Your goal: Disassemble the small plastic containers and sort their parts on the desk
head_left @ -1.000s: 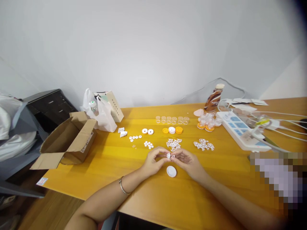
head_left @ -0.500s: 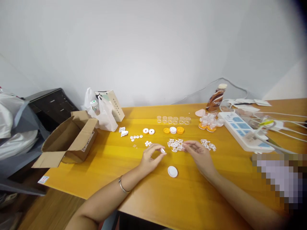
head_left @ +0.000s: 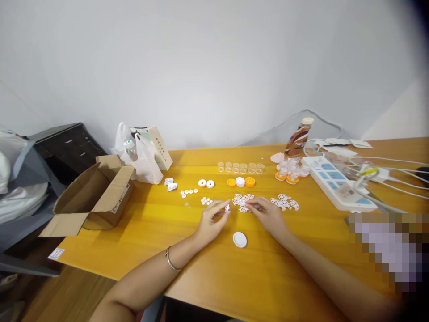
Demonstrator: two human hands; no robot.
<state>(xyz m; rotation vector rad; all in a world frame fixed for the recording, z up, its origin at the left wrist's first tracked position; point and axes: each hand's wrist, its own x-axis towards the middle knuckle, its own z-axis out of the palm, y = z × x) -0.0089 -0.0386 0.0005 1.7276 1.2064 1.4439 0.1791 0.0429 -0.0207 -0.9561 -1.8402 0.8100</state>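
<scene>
Between the thumb and forefinger of my left hand is a small white plastic piece, too small to make out in detail. My right hand has its fingertips pinched together at the right edge of a pile of white openwork plastic pieces. What those fingertips hold, if anything, is hidden. To the right of this hand lies a second group of openwork pieces. A white round disc rests flat on the table between my forearms.
Small white caps, white rings, orange and white round caps and clear cylinders stand behind my hands. A cardboard box is at left. At right are a power strip, cables and a brown bottle.
My right hand has moved left along the openwork pile, and more of the second group now shows. My left hand still pinches the small white piece, now tilted differently.
</scene>
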